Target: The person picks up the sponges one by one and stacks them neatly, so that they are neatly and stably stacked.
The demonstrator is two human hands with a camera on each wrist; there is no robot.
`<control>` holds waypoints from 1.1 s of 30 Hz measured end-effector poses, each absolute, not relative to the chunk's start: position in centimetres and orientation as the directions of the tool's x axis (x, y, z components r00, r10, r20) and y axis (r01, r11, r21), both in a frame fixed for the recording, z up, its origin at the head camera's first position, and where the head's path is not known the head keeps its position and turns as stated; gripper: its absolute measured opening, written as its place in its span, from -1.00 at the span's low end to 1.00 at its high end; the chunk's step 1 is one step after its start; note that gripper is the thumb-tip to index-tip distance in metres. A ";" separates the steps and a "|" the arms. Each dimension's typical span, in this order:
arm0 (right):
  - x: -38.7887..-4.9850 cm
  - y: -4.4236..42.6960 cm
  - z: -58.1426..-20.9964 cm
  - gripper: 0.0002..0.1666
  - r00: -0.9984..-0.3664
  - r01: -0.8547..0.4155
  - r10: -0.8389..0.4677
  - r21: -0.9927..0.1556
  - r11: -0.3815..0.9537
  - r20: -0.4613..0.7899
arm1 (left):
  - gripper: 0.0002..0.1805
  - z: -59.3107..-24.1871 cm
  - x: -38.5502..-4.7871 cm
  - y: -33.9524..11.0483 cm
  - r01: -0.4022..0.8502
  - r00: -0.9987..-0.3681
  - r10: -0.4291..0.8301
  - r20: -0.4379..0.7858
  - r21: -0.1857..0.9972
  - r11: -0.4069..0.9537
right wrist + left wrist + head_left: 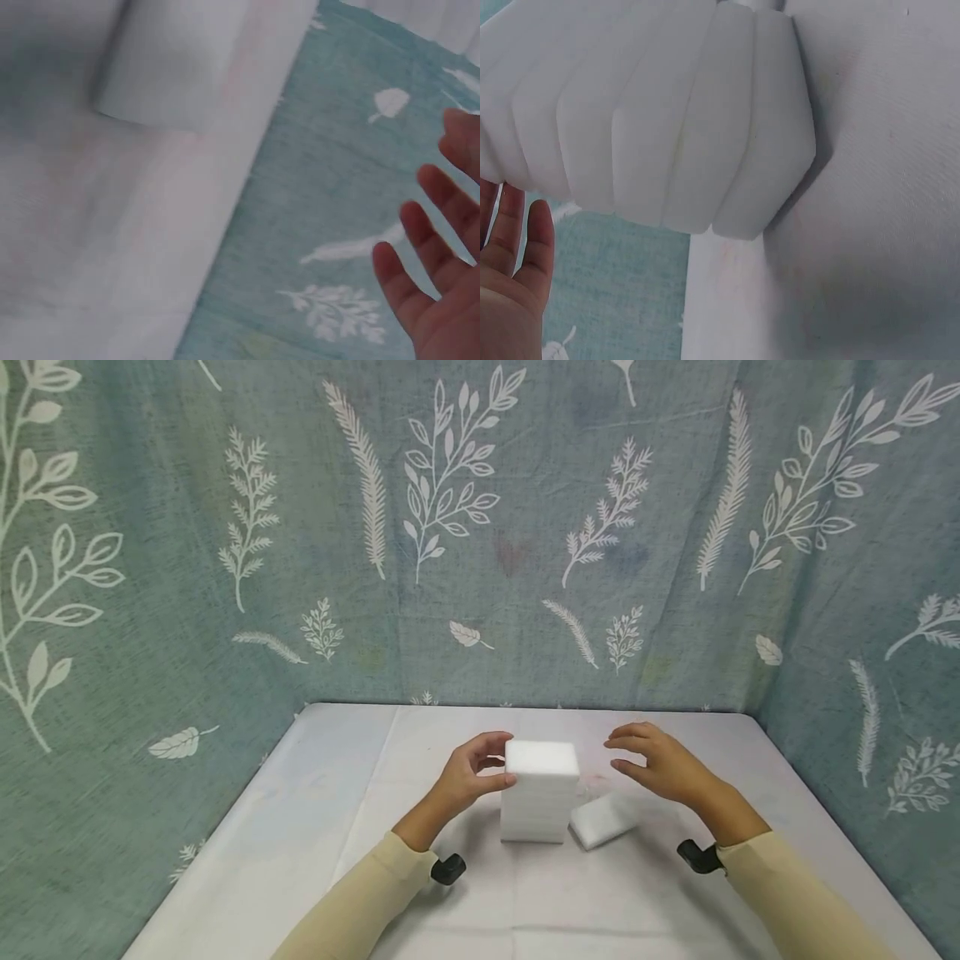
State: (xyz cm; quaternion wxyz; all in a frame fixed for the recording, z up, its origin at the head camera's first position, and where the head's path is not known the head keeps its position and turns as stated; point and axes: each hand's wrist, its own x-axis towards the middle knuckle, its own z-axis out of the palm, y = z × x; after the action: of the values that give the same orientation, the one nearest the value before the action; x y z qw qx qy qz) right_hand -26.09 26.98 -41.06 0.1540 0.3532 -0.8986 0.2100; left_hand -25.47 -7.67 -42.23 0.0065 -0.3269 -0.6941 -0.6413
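In the head view a tall stack of white sponges [534,806] stands upright near the middle of the table. My left hand [467,774] holds the stack's upper left side, thumb at the front edge and fingers toward the back. In the left wrist view, fingers [540,232] are at the side of the layered sponges [649,142]. One loose white sponge [602,821] lies at an angle just right of the stack. My right hand [660,762] hovers above and to the right of it, fingers spread apart and holding nothing.
A white cloth covers the table [360,835]. Blue-green curtains [510,535] with white leaf prints hang behind and at both sides. A black wrist device [448,869] sits at the left cuff, another black device [699,857] at the right one.
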 end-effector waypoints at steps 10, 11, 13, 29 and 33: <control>-25.7 26.7 -44.8 -0.59 -0.724 -0.678 -0.669 -0.354 0.644 0.169 | -0.38 -42.4 -25.6 -8.3 0.481 -0.790 0.437 0.430 0.877 0.007; -25.7 26.8 -45.0 -0.58 -0.728 -0.670 -0.667 -0.366 0.646 0.156 | -0.38 -42.4 -25.6 -8.3 0.479 -0.791 0.437 0.428 0.878 0.007; -25.6 26.9 -45.5 -0.58 -0.739 -0.652 -0.661 -0.381 0.655 0.127 | -0.37 -42.5 -25.6 -8.3 0.472 -0.793 0.440 0.421 0.882 0.006; -25.7 26.5 -47.6 -0.49 -0.737 -0.631 -0.671 -0.440 0.639 0.084 | -0.36 -42.7 -25.7 -8.2 0.448 -0.800 0.442 0.406 0.894 -0.010; -25.6 26.5 -47.5 -0.48 -0.745 -0.625 -0.662 -0.442 0.644 0.088 | -0.37 -42.7 -25.7 -8.2 0.447 -0.801 0.439 0.406 0.894 -0.012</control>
State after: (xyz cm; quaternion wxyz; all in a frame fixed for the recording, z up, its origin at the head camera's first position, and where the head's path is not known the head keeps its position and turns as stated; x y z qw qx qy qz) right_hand -25.60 26.53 -47.47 -0.0407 0.3550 -0.9057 0.2281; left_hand -25.66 -8.19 -42.71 0.0033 -0.3151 -0.7030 -0.6376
